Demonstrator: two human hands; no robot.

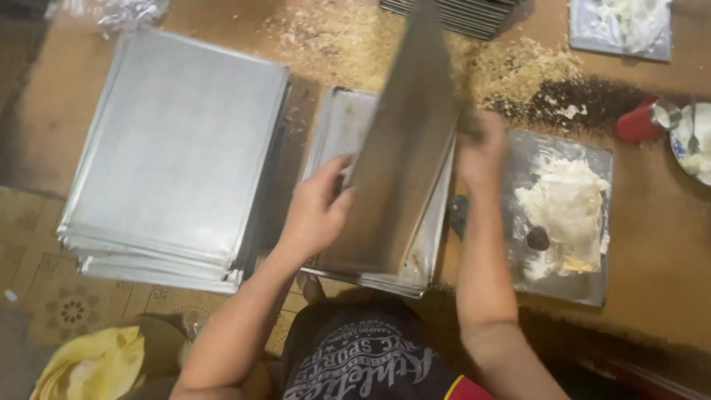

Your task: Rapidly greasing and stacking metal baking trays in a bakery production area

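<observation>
I hold a rectangular metal baking tray [404,148] tilted up on its near edge, over a small stack of similar trays [337,122] on the brown board in front of me. My left hand [315,211] grips the tray's left edge low down. My right hand [481,152] grips its right edge higher up and is blurred. The lifted tray hides most of the stack beneath it.
A taller stack of clean metal trays [174,159] lies to the left. To the right sits a tray smeared with white fat [566,204]. Crumbs [518,70] cover the board behind, with more trays [459,15], a red cup [638,122] and a plate [696,141].
</observation>
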